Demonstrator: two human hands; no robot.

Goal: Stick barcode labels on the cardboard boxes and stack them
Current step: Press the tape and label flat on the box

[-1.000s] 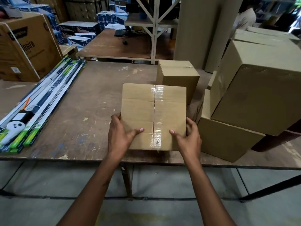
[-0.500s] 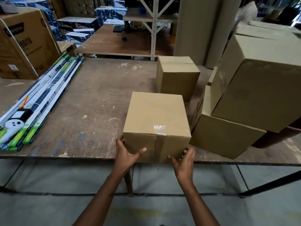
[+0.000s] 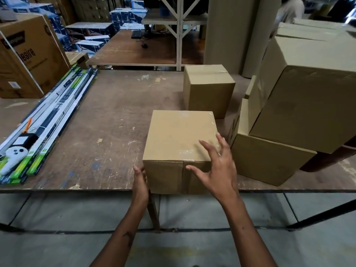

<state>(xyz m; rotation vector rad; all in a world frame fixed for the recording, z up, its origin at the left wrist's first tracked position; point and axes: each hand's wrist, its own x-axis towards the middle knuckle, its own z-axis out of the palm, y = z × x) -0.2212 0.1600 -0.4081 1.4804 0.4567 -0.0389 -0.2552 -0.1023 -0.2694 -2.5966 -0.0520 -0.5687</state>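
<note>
bench (image 3: 107, 120) carries stacked cartons (image 3: 300, 105) at right; a sealed cardboard box (image 3: 179, 139) sits upright at its near edge; my right hand (image 3: 217, 168) is over the box's near top corner, grip released, fingers spread; my left hand (image 3: 140, 182) rests flat against its left side, grip released
</note>
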